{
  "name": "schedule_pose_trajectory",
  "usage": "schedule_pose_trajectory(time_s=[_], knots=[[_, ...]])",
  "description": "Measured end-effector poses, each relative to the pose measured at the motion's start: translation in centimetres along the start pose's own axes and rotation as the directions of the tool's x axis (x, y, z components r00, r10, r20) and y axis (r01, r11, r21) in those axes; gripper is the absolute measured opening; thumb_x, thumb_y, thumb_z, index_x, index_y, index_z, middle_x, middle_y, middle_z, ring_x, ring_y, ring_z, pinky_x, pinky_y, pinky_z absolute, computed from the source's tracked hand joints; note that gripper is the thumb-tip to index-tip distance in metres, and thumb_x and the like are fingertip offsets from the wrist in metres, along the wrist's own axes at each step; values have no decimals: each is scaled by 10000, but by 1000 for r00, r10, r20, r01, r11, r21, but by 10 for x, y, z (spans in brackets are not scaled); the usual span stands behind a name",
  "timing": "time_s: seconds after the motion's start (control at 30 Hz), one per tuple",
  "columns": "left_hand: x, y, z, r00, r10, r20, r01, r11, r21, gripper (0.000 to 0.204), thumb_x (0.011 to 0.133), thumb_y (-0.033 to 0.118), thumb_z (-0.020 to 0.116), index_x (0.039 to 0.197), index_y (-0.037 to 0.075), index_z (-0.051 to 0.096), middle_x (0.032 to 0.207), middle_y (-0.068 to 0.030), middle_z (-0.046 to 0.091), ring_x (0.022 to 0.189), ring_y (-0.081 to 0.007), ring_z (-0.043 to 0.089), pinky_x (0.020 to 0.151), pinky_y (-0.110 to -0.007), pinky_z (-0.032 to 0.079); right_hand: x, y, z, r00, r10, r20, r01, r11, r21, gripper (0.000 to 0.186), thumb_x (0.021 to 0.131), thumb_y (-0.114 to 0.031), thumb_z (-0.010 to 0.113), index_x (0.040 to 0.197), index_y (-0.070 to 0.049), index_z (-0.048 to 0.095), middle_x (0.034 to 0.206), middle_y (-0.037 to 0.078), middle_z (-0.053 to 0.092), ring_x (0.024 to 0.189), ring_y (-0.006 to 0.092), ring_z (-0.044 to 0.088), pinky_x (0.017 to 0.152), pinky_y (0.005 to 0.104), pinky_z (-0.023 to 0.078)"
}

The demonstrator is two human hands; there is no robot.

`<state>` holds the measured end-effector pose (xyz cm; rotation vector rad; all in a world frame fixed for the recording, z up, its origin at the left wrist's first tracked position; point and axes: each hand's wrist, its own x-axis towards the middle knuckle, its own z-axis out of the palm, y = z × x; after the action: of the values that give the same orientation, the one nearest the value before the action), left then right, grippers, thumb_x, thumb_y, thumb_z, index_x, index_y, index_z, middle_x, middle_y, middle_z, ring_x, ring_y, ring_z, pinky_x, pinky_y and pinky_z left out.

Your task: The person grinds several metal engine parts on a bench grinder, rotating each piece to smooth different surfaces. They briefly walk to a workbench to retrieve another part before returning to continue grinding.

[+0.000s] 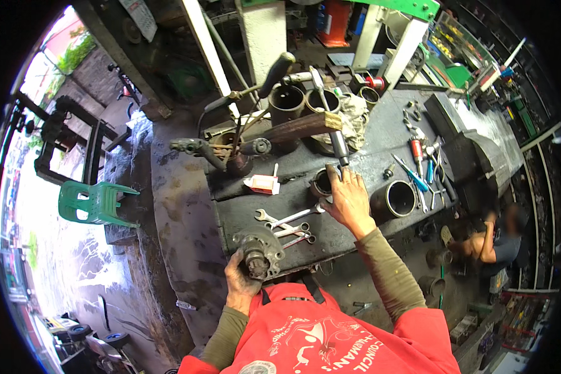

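Observation:
My left hand is closed around a greasy, round metal housing with a toothed gear at its centre, at the bench's near left edge. Over the bench's middle reaches my right hand, fingers stretched forward and thumb apart. Its fingertips are beside a dark, open cylinder and close to the lower end of a long socket tool; whether they touch either is unclear. Several combination wrenches lie between my hands. Just right of my right hand stands a wider metal cylinder.
A wooden-handled hammer and a rag lie over cans at the back. A small red-and-white box sits left. Pliers and screwdrivers lie right, before a vise-like metal block. Another person sits at right; a green chair stands left.

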<state>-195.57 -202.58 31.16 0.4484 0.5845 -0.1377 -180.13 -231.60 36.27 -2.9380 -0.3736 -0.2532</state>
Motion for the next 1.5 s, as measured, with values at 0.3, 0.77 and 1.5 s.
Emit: schedule_pose_trajectory(time_s=[0.3,0.77,1.5], knots=[[-76,61,-63,954,251,-165,-248,968,33,491,905,393,681,1215,14,645,1051,-96,711,914,-222,708,828,-382,617,16,5,16,966,124,226,-176,959,223,880,657,-291,893,1426,-91,516,1155,244,645,1092,404,654,924,474,542],[-90,256,-227,899,314,-306,-307,949,72,604,933,541,607,1331,87,601,1244,-125,677,1068,-331,686,911,-521,588,-88,-225,-4,891,340,300,-106,-488,867,836,714,-215,883,1413,9,484,1290,170,625,1161,319,656,986,487,568],[62,623,-275,877,379,-294,-439,882,-173,624,936,602,553,1280,88,630,1159,-127,706,1025,-323,706,885,-516,598,208,-587,185,627,73,776,-499,-726,472,614,859,-624,622,1245,-149,660,1017,95,749,738,244,687,623,372,538]])
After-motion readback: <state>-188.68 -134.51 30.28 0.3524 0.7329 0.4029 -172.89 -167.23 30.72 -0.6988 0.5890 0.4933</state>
